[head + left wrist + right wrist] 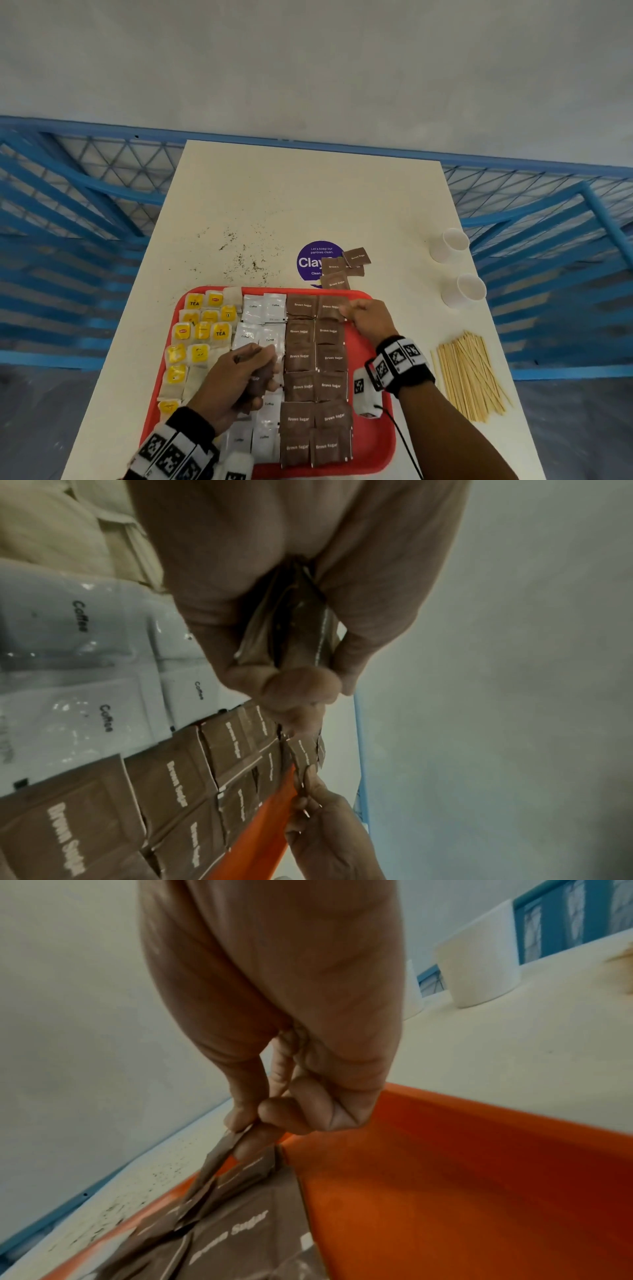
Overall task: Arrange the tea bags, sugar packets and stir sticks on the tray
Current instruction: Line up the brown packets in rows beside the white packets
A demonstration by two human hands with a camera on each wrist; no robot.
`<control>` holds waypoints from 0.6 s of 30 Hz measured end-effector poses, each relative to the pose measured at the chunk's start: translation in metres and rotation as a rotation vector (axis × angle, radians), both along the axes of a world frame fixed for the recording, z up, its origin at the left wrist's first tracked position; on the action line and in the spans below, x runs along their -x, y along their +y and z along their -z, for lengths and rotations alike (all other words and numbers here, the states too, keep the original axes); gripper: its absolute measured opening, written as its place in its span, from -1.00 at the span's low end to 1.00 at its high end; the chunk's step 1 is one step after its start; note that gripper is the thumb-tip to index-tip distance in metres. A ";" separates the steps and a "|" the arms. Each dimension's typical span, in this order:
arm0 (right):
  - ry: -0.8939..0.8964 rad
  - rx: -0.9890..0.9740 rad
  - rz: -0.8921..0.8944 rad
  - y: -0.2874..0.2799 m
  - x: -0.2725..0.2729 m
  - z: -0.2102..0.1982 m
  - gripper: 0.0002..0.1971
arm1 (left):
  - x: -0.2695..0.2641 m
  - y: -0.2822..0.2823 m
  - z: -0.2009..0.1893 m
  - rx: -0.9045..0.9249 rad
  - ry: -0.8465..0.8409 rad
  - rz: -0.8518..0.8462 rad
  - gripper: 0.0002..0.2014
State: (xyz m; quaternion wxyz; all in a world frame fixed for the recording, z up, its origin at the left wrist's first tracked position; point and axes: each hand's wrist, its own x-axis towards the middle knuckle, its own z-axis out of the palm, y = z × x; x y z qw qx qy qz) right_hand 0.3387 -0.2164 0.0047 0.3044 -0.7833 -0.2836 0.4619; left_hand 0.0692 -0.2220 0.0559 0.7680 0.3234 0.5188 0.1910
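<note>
**A:** Where are my hands?

**B:** Your left hand [236, 380] hovers over the middle of the flat red plastic tray [371, 442], fingers curled round a small bundle of brown paper sugar packets [291, 626] — the left wrist view shows the stack pinched between thumb and fingers. Your right hand [370, 317] is at the tray's far right, thumb and forefinger pinching the corner of the brown "Brown Sugar" packet at the far end of the right-hand column [240, 1229].

**A:** I see the tray on the white table [308, 192]. How is it laid out?

**B:** Yellow-tagged tea bags [202, 330] fill the left side, white "Coffee" sachets [263, 308] run down the middle, and two columns of brown sugar packets [315, 387] lie edge to edge beside them. The tray's right strip is bare red.

**A:** And off the tray?

**B:** A few loose brown sugar packets [344, 267] lie just beyond its far edge, partly over a round purple sticker [310, 260]. The heap of thin wooden stir sticks [469, 377] lies on the table to the right, apart from the tray — two white paper cups [457, 265] stand beyond it.
</note>
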 end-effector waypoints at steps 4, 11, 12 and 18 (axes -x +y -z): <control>-0.071 0.041 0.012 0.014 0.000 0.013 -0.78 | 0.003 0.001 -0.001 0.018 -0.013 -0.015 -0.65; -0.182 -0.032 0.143 -0.016 0.006 -0.009 -0.86 | -0.002 0.007 -0.012 0.116 -0.100 -0.029 -0.43; -0.170 -0.055 0.077 -0.026 0.012 -0.017 -0.86 | -0.004 0.008 -0.015 0.134 -0.122 -0.029 -0.40; -0.054 -0.214 -0.351 -0.075 0.079 -0.098 -0.78 | -0.015 0.003 -0.024 0.212 -0.247 0.126 -0.24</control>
